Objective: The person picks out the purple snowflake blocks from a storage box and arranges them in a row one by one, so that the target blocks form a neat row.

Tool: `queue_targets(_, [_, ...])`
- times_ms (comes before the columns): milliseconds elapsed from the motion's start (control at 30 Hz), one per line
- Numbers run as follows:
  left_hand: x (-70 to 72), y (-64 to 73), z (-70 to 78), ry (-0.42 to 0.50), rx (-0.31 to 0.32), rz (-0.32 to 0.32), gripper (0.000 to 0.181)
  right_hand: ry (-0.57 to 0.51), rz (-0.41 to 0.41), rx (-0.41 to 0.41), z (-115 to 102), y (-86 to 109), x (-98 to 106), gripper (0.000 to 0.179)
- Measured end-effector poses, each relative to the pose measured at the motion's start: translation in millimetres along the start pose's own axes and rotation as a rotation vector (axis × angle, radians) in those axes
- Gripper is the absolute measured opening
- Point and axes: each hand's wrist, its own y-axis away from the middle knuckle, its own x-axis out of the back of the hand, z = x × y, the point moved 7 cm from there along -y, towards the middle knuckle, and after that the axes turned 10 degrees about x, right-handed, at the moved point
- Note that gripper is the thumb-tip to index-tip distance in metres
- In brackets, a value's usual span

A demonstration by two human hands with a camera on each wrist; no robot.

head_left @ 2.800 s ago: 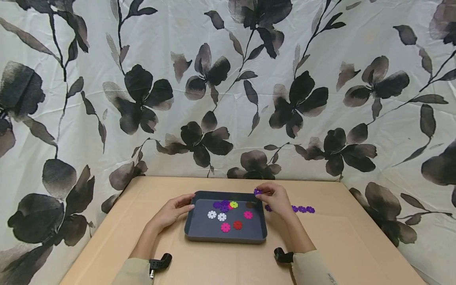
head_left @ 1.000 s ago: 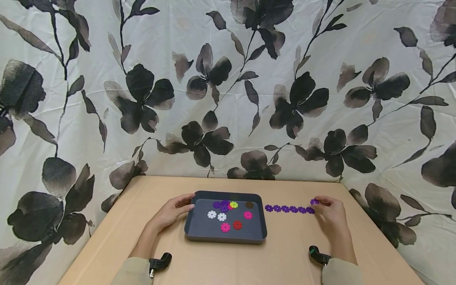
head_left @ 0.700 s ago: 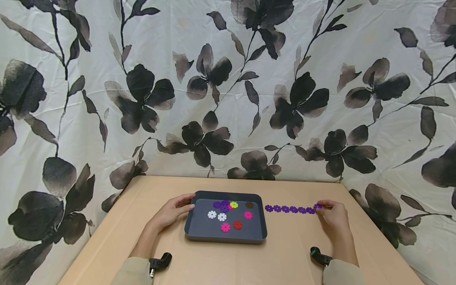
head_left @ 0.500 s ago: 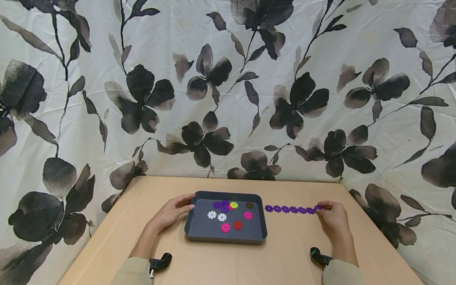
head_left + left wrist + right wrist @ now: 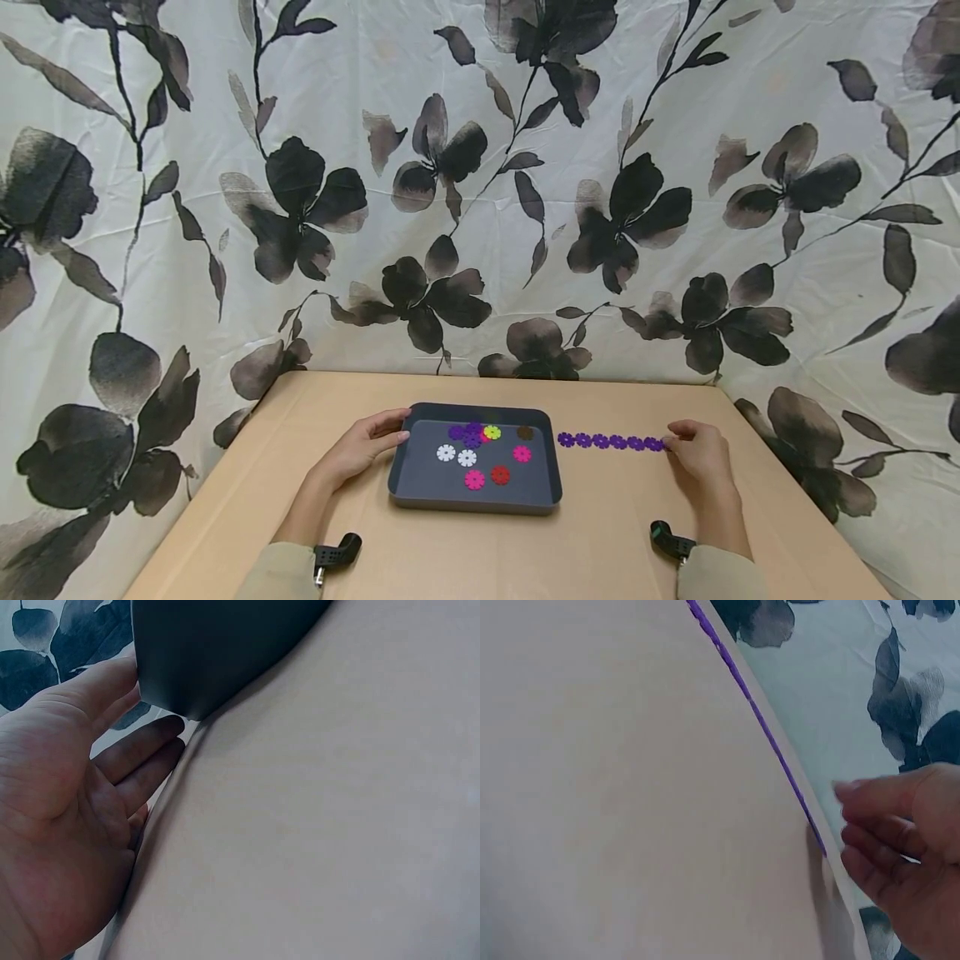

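My left hand rests at the left edge of a dark grey tray, its extended fingers touching the outer wall. In the left wrist view, the straight fingers of the left hand lie against the tray's corner. Right of the tray, several purple flower-shaped discs form a straight row on the table. My right hand is at the row's right end, fingertips close by and partly covering it. The right wrist view shows the right hand with loosely bent fingers and nothing between them, beside the purple row.
Inside the tray lie purple discs, a yellow disc, a brown disc, white discs, pink discs and a red disc. A floral cloth hangs behind the wooden table.
My right hand has carried a purple disc from beside the tray to the row's right end and lowered it there; its fingers have since loosened. My left hand has stayed at the tray.
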Motion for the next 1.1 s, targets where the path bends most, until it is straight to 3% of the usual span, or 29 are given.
queue_targets(333, [0.1, -1.4, 0.3, -0.011, -0.006, 0.003, 0.059, -0.226, 0.020, 0.166, -54.1, -21.2, -26.5, 0.035])
queue_targets(667, [-0.3, -1.5, 0.9, -0.007, -0.004, 0.002, 0.062, -0.436, -0.042, 0.199, -97.8, -22.6, -65.2, 0.034])
queue_targets(1100, [-0.9, -2.7, -0.6, -0.013, -0.004, 0.004, 0.062, -0.421, -0.115, 0.361, -159.0, -11.5, -105.8, 0.026])
